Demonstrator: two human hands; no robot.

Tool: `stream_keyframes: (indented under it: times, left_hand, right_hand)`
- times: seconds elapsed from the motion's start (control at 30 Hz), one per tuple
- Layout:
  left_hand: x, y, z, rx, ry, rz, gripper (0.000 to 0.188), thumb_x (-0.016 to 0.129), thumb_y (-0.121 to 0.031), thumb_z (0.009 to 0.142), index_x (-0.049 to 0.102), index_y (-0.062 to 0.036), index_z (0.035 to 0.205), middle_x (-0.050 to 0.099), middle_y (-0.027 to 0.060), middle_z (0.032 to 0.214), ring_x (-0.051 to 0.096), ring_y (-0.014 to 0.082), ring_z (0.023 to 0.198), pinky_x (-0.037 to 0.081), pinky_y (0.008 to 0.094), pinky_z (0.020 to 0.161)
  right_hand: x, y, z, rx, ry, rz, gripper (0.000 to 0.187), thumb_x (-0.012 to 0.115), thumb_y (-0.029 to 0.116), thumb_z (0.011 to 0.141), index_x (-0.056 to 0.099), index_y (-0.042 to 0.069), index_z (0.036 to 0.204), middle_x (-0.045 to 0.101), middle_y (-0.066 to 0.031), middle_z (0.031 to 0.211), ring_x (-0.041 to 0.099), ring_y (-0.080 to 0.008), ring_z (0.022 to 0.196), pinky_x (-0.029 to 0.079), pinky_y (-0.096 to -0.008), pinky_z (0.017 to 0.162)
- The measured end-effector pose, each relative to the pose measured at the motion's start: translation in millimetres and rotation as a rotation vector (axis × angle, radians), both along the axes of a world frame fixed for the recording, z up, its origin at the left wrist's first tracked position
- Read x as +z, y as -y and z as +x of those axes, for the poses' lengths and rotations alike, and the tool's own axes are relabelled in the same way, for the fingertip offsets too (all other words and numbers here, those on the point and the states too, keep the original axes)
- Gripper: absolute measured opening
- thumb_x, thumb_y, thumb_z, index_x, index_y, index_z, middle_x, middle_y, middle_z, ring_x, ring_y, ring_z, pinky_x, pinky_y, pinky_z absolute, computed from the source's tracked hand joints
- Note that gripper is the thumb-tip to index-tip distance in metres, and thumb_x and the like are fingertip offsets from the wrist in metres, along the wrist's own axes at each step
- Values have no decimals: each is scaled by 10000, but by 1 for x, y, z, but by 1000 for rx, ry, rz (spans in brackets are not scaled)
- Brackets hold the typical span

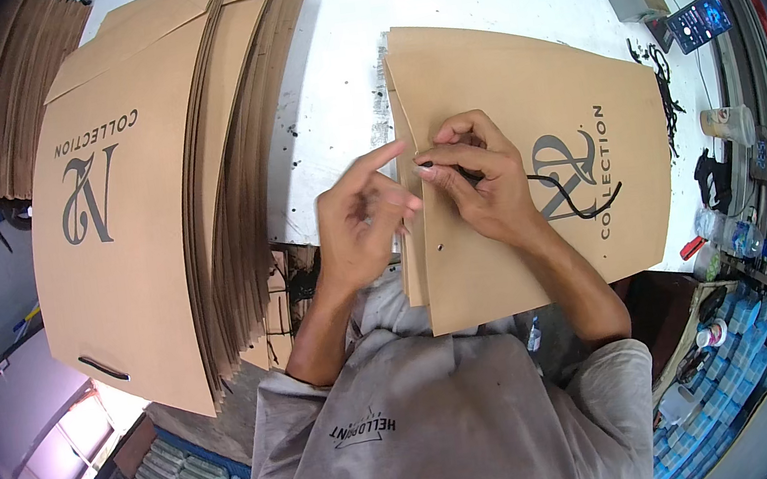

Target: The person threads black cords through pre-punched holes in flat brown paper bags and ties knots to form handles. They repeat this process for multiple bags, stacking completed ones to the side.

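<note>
While the right hand pinches the cord at the edge of the bag on the table, apparently threading it, the left hand, fingers apart and seemingly empty, would next need to catch its tip.

Near the centre, we see the left hand blurred, while the right hand hides part of the black cord. The top edge crops our left-side bag stack; the phone's upper-right display is too small to read.
</note>
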State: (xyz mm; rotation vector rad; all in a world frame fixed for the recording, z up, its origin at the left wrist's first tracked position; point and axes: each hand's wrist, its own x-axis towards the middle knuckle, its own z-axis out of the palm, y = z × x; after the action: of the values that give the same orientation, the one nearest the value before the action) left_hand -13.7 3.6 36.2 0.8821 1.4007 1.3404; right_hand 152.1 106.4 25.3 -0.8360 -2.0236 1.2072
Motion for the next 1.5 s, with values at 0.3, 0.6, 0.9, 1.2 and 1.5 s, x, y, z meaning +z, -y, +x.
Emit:
stream_keyframes:
  times: [0.3,0.6,0.9,1.2,1.5]
  left_hand:
    - [-29,-12,3,-112,255,-41,485,665,4,958,544,12,1429,720,105,958,689,121,752,537,228,619]
    - [-42,-11,-5,108,-508,298,130,659,85,913,602,34,1019,684,111,950,693,160,880,582,301,750]
    - [-57,-16,0,61,-59,301,221,679,100,929,648,52,1142,711,116,1037,698,166,953,576,284,859]
    - [-43,-9,11,152,223,154,102,619,-46,1025,656,48,1028,708,202,1122,684,189,917,578,319,831]
    - [-20,3,-7,269,-356,280,187,672,-2,971,645,48,1149,701,179,1030,656,167,829,547,276,738]
  right_hand:
    - [20,28,-12,-10,-217,150,107,692,-71,890,738,-16,969,653,-124,858,628,-201,732,512,-273,638]
    - [-6,14,-16,8,155,18,106,672,-39,919,691,-23,1022,593,-88,883,586,-136,719,463,-299,629]
    - [-6,3,-5,-12,31,-479,70,641,25,979,663,-20,1028,649,-68,896,571,-115,783,467,-289,707]
    - [-3,3,-5,11,45,-144,75,674,6,932,703,-9,999,647,-57,888,624,-161,799,490,-297,702]
    - [11,-1,-4,71,221,108,187,741,105,842,676,3,985,629,-147,916,647,-357,864,535,-437,774]
